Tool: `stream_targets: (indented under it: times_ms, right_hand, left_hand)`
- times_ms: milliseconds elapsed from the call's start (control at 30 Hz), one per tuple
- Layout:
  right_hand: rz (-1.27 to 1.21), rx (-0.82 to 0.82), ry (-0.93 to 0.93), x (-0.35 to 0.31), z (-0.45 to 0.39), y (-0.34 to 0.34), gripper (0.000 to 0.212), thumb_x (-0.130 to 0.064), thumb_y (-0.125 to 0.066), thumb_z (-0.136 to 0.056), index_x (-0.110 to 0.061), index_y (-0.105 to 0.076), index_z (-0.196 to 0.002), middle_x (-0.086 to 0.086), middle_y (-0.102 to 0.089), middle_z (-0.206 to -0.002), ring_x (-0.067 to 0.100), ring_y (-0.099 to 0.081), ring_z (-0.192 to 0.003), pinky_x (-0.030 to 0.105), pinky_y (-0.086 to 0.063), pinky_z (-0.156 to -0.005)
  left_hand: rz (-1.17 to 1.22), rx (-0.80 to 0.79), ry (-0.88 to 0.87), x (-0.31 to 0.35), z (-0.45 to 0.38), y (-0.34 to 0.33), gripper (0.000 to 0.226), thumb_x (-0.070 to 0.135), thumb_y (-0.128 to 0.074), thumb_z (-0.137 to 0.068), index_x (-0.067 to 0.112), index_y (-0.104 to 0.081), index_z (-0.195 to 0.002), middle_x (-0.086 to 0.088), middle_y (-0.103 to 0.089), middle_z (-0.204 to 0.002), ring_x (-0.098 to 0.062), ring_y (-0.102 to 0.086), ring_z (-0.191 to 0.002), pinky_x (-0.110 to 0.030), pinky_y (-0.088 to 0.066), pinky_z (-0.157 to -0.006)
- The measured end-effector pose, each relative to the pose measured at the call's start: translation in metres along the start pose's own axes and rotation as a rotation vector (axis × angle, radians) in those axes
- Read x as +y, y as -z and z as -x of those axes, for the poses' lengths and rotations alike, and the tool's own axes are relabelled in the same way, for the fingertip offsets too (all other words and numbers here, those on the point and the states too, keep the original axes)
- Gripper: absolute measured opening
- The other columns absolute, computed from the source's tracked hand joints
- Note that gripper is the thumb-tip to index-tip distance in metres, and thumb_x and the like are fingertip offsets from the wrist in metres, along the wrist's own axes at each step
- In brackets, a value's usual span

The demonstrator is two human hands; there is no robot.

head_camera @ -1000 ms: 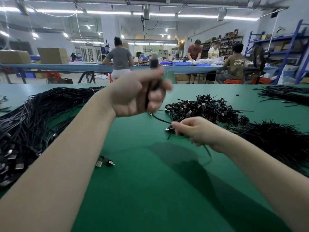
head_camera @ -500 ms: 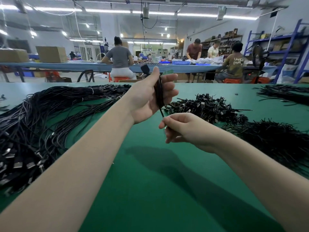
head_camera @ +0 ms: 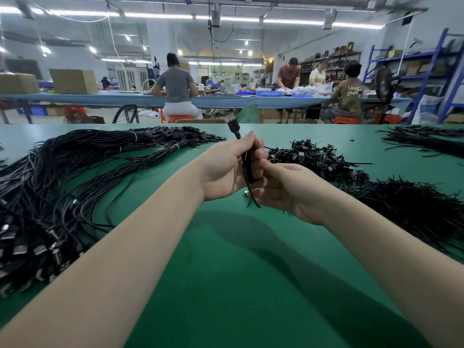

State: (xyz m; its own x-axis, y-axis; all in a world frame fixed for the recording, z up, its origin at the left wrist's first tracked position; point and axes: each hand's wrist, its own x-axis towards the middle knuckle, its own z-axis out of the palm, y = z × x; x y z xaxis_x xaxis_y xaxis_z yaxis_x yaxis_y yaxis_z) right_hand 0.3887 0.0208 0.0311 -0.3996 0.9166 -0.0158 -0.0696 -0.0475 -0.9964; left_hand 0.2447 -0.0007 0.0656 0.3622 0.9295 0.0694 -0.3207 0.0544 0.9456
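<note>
Seen from the head, the left hand (head_camera: 226, 169) held a coiled black cable (head_camera: 249, 167) above the green desk (head_camera: 226, 272), fingers curled round the coil, its plug (head_camera: 232, 121) sticking up over them. The right hand (head_camera: 283, 189) touched it, fingers pinching the cable's loose end. A heap of loose cables (head_camera: 62, 184) lay at left, and a pile of coiled cables (head_camera: 319, 159) lay beyond the hands.

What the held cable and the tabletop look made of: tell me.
Cable: black, matt, coiled tight, so likely a soft plastic sheath; its plug tip is grey, probably metal. Tabletop: flat green, dull sheen, perhaps a rubber mat; hard to tell.
</note>
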Motion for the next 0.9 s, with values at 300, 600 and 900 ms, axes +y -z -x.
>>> stream_targets:
  times_ms: [300, 600, 900]
  right_hand:
    - [-0.091, 0.095, 0.034, 0.008, 0.000, -0.002, 0.018, -0.025, -0.059, -0.093, -0.013, -0.064, -0.080, -0.001, -0.059, -0.061, 0.012, -0.056, -0.053, 0.032, -0.055, -0.071]
    - [-0.020, -0.076, -0.021, 0.009, -0.001, 0.001, 0.028, -0.034, -0.047, -0.098, -0.012, -0.064, -0.101, 0.002, -0.069, -0.079, 0.017, -0.068, -0.067, 0.037, -0.054, -0.080]
    - [0.193, -0.155, 0.052, 0.014, 0.002, 0.002, 0.052, -0.045, -0.066, -0.078, -0.005, -0.061, -0.111, -0.004, -0.049, -0.073, 0.005, -0.050, -0.057, 0.039, -0.055, -0.084]
  left_hand:
    - [-0.556, 0.254, -0.022, 0.002, -0.007, 0.004, 0.037, 0.038, -0.035, -0.103, 0.018, -0.054, -0.078, 0.005, -0.060, -0.068, -0.011, -0.056, -0.066, -0.028, -0.044, -0.069]
    - [-0.221, 0.150, -0.051, -0.010, -0.010, 0.000, 0.031, 0.033, -0.040, -0.102, 0.014, -0.057, -0.085, -0.001, -0.061, -0.087, -0.016, -0.052, -0.076, -0.033, -0.041, -0.075]
    - [-0.480, 0.118, -0.078, -0.019, -0.012, 0.001, 0.034, 0.034, -0.038, -0.102, 0.017, -0.055, -0.077, 0.005, -0.052, -0.070, -0.010, -0.049, -0.067, -0.023, -0.044, -0.069]
